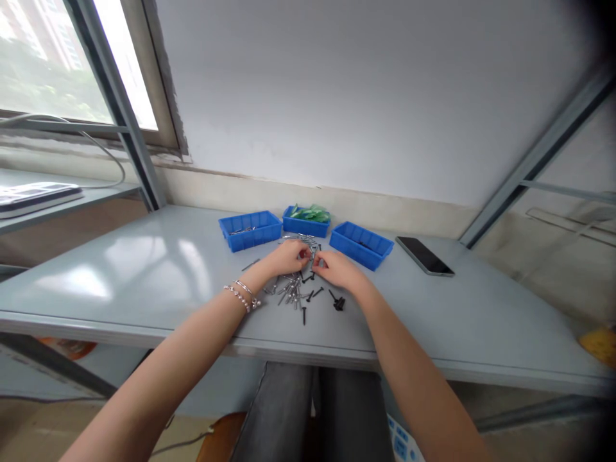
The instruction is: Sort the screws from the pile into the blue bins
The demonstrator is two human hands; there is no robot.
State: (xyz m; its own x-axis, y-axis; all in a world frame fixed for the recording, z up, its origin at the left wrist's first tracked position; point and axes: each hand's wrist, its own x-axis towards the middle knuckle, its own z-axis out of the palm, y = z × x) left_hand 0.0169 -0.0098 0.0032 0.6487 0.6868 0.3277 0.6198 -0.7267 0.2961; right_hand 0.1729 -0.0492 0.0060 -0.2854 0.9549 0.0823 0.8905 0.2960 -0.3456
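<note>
My left hand [290, 256] bends over a pile of silver screws [290, 290], its fingers curled inward; what they hold, if anything, is too small to make out. Close beside it, my right hand [333, 267] has thumb and fingertips drawn together over the same pile, and its grip is likewise unclear. Black screws [304, 315] lie mixed in and along the near right side of the pile. A small cluster of black screws [339, 303] sits apart, below my right wrist. More silver screws show behind the hands.
Behind the pile stand a blue bin [254, 239] with silver screws, a blue bin [305, 227] with green packets, and a blue bin [359, 251] with a few dark pieces. A phone [425, 256] lies at the right. Metal posts [137, 147] rise at both sides; the wall backs the table.
</note>
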